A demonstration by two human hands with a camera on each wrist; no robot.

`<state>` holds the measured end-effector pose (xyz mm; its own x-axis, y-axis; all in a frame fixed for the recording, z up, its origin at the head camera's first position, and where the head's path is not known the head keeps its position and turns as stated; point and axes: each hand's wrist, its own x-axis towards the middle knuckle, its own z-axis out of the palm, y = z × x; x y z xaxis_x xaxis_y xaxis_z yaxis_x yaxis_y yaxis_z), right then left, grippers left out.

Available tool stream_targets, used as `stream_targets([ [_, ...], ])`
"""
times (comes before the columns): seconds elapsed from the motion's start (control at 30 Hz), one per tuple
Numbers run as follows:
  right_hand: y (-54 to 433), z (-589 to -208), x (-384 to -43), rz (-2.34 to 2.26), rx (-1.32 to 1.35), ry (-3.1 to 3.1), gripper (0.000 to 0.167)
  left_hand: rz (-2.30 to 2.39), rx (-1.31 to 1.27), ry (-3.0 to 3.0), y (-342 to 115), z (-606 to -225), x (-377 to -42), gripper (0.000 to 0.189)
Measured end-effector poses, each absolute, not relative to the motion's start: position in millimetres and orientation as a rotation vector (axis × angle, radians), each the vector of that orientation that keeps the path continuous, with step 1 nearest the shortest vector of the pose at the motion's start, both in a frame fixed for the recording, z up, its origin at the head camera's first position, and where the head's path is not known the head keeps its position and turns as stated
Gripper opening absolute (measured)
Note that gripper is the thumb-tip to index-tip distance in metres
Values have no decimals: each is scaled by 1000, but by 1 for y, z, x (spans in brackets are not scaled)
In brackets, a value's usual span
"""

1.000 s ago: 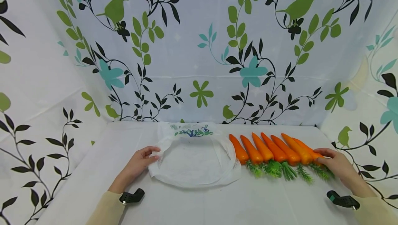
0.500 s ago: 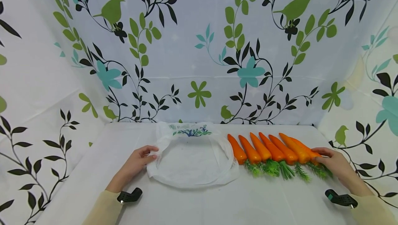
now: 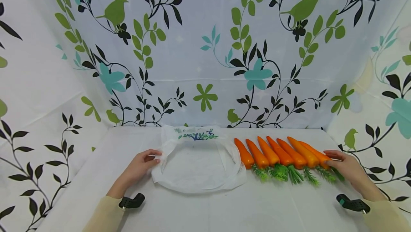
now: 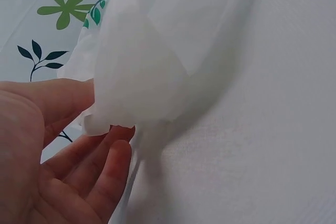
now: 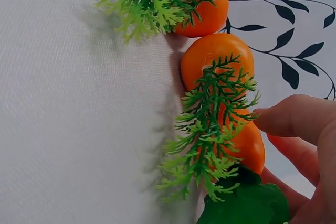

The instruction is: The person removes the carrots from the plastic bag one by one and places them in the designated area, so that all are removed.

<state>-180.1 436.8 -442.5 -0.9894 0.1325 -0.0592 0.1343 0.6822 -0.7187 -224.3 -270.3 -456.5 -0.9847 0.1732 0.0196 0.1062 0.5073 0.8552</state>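
A white plastic bag (image 3: 202,185) with a printed tree lies on the table, its wide mouth facing me. My left hand (image 3: 141,166) holds its left rim; in the left wrist view the thin film passes between the fingers and hides some fingertips. Right of the bag, several orange carrots (image 3: 268,153) with green leafy tops (image 3: 280,173) lie side by side, tips toward the wall. My right hand (image 3: 348,168) is at the rightmost carrot, its fingers relaxed and parted. In the right wrist view a fingertip (image 5: 262,121) is right at the leaves over an orange carrot (image 5: 249,145).
A white cloth covers the table (image 3: 257,207). Behind it hangs a patterned curtain (image 3: 183,57) with leaves and birds, and similar cloth closes off both sides. Black wrist devices (image 3: 132,201) are strapped to both arms.
My right fingers have eased slightly away from the rightmost carrot. The left hand keeps its place at the bag's rim, and the bag and carrots have not moved.
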Motion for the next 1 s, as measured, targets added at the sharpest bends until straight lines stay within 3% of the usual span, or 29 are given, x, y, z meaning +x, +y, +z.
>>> stream_targets([
  [0.37,438,-436,-178,-1061,216,3012,61,1262,297,2907,-283,-446,-220,24],
  [0.6,427,-425,-176,-870,157,3185,52,1094,401,3133,-284,-432,-211,19],
  [1.0,374,-416,-165,-920,-80,3404,34,716,522,3296,-262,-414,-199,19],
])
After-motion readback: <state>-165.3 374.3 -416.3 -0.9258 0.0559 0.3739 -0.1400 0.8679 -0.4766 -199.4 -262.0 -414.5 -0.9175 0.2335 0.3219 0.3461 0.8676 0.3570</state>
